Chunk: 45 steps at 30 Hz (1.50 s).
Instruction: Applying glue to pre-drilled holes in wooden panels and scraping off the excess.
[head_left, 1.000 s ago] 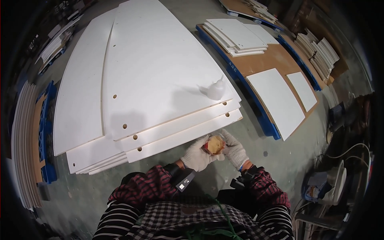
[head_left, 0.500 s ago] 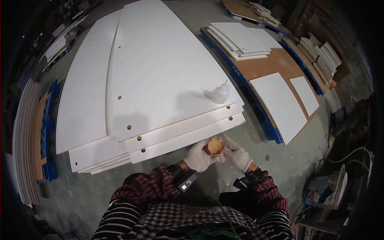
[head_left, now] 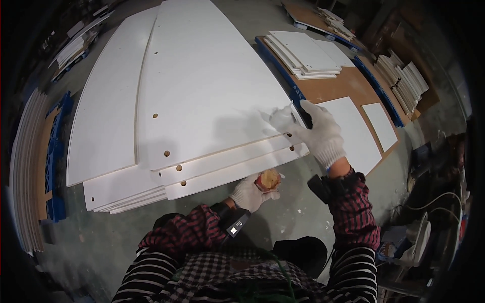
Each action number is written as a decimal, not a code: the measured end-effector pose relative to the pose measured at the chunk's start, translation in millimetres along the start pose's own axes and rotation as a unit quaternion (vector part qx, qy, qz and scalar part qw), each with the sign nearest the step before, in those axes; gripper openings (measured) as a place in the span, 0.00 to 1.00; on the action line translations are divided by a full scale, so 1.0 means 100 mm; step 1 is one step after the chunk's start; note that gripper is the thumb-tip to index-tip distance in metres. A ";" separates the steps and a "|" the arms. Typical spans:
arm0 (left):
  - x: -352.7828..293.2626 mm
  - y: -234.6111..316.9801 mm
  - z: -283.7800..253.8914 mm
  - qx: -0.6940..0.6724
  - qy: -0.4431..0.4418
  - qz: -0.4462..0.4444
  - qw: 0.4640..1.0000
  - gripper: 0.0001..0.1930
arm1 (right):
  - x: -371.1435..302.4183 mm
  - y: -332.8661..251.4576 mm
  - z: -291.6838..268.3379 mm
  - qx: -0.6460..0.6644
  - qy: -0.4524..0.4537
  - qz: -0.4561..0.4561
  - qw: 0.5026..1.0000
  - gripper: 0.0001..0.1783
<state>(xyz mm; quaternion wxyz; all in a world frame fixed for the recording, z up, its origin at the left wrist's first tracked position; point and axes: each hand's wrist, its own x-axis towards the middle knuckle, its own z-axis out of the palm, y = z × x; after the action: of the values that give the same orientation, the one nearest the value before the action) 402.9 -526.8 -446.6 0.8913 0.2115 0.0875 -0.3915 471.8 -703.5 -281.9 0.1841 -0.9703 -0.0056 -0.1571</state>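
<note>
Below the front edge of the stacked white boards (head_left: 212, 91), my left hand (head_left: 248, 196), in a white knit glove, is closed around a small round tub (head_left: 268, 181) with reddish sides and tan contents. My right hand (head_left: 323, 132), gloved alike, has reached up to the front right corner of the top board. Its thumb and fingers are spread in a C shape beside a white squeeze bottle (head_left: 280, 118) with a pointed nozzle. The fingertips come right up to the bottle and partly overlap it; a firm grip on it cannot be made out.
Round holes run along the boards' edges. To the right, a blue pallet (head_left: 275, 58) with a brown sheet bears more white panels (head_left: 308, 53). Boards stand stacked at the far left (head_left: 28, 166). A stand with cables and a white disc-shaped item (head_left: 423, 240) is at the lower right.
My right hand has left the tub and moved up and right to the squeeze bottle, its fingers now apart. The left hand still holds the tub, slightly lower left. The view has shifted a little.
</note>
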 end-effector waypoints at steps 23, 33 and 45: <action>-0.10 0.09 0.01 0.013 0.015 0.012 1.000 0.26 | -0.51 0.07 -0.20 0.177 0.094 0.047 0.979 0.18; 0.03 -0.06 -0.04 -0.021 0.027 -0.023 0.999 0.23 | -1.15 0.78 0.10 0.305 0.028 0.247 0.920 0.20; 0.06 -0.03 -0.03 0.004 0.040 -0.017 0.999 0.19 | -1.23 0.69 -0.06 0.101 -0.073 0.283 0.951 0.23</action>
<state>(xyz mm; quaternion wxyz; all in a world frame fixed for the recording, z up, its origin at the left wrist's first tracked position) 404.6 -531.5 -452.1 0.8796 0.2290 0.1251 -0.3977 358.2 -764.5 -339.1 0.3173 -0.9171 0.2397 -0.0261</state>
